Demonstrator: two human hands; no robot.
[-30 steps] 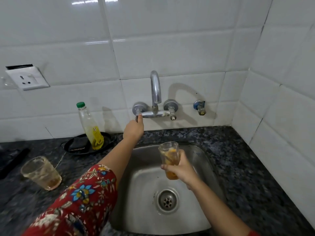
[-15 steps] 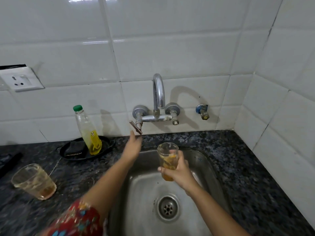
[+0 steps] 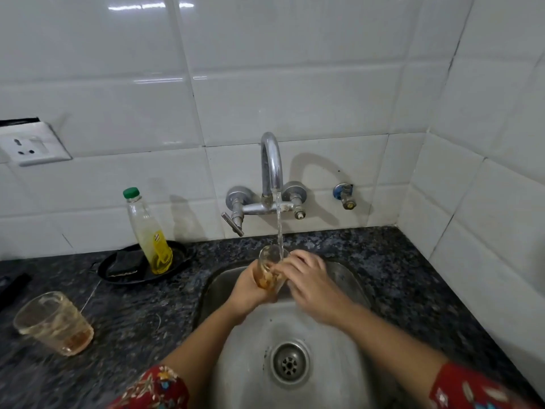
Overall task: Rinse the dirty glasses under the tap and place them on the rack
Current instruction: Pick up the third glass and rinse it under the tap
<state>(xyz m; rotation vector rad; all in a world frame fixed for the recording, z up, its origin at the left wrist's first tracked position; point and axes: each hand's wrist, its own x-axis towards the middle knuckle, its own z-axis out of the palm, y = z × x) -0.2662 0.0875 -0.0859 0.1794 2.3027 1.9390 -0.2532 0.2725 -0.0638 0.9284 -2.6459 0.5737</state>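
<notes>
Granite counter (image 3: 398, 276), wht tiles (image 3: 295, 98), tap (image 3: 272, 160)

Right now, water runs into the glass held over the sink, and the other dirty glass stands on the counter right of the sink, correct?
No. The head view shows the other glass on the counter left of the sink, not right. The rest holds: water runs into the glass, held over the sink by the left hand and right hand.

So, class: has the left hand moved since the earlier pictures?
Yes. The left hand has dropped from the tap lever, down and rightward, and now grips the glass.
</notes>
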